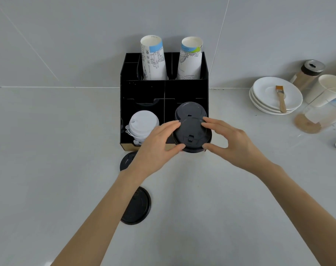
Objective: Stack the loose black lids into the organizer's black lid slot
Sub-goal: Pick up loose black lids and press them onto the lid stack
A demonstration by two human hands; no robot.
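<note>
Black lid (192, 134) at centre frame is pinched by both rims, left hand (155, 144) and right hand (230, 139) steadying it square over the organizer (144, 89) slot's stack. Two loose lids (137, 206) remain on the counter (48, 150).

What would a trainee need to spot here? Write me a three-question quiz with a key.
1. True or false: the white lids sit in the organizer slot to the left of the black lid stack.
2. How many loose black lids lie on the counter in front of the organizer?
3. What grips the top black lid? A) left hand only B) right hand only C) both hands

Key:
1. True.
2. Two: the nearer lid, and the farther lid, partly hidden under the left forearm.
3. C: the left hand and right hand pinch it from opposite sides.
</note>
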